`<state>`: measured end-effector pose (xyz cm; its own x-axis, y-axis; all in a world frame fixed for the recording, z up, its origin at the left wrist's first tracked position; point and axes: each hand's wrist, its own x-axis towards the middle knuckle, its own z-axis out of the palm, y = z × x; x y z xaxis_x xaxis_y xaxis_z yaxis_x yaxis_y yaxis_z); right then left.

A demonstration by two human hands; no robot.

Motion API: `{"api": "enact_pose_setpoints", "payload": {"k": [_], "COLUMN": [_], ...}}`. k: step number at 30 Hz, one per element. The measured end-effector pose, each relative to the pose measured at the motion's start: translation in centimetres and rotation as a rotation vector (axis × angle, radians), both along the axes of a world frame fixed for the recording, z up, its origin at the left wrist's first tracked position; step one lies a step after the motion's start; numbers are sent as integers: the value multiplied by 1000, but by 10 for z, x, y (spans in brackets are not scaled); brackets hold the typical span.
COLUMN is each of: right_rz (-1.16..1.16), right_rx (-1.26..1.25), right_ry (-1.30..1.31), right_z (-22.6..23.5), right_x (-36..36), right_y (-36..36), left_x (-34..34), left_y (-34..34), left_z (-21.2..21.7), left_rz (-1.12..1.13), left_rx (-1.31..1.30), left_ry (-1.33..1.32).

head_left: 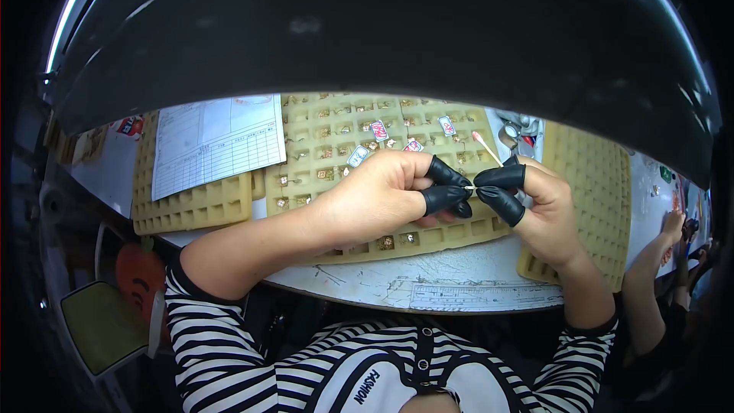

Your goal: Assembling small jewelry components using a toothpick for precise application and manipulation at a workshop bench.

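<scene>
Black finger cots cover the fingertips of both hands, which meet over a yellowish tray (pixel 359 254) divided into many small square pockets. My left hand (pixel 386 191) is closed in a pinch on a tiny pale piece (pixel 470 188), too small to name. Right against it, my right hand (pixel 539 195) pinches at the same piece. A cotton swab (pixel 489 150) with a pinkish tip sticks up at a slant from the right fingers. Small gold-coloured pieces (pixel 386 242) sit in several pockets, and little paper tags (pixel 358 156) lie among them.
A printed form (pixel 218 145) lies on another pocketed tray (pixel 191 218) at the left. A third tray (pixel 589 206) stands at the right. Along the table's front edge is a ruler (pixel 482 297). Another person's arm (pixel 646 283) reaches in at far right. A dark panel (pixel 367 23) hangs across the top.
</scene>
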<state>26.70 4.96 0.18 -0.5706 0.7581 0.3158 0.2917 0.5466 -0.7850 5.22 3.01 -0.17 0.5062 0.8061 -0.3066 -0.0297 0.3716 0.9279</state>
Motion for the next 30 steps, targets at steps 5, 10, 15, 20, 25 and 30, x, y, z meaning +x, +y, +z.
{"api": "enact_pose_setpoints", "payload": {"k": [5, 10, 15, 20, 25, 30], "right_rz": [-6, -5, 2, 3, 13, 20], "right_rx": [45, 41, 28, 43, 61, 67], "right_ry": [-5, -3, -13, -13, -8, 2], "right_z": [1, 1, 2, 1, 1, 1], "right_x": [0, 0, 0, 1, 0, 0], "right_y": [-1, -1, -1, -1, -1, -1], "left_x": [0, 0, 1, 2, 2, 2], "left_y": [-2, -3, -3, -3, -3, -4], "left_z": [1, 1, 2, 1, -2, -4], "left_rz": [-2, -19, -14, -7, -2, 19], "left_rx": [30, 107, 124, 113, 168, 183], "left_ry": [14, 107, 122, 125, 34, 9]}}
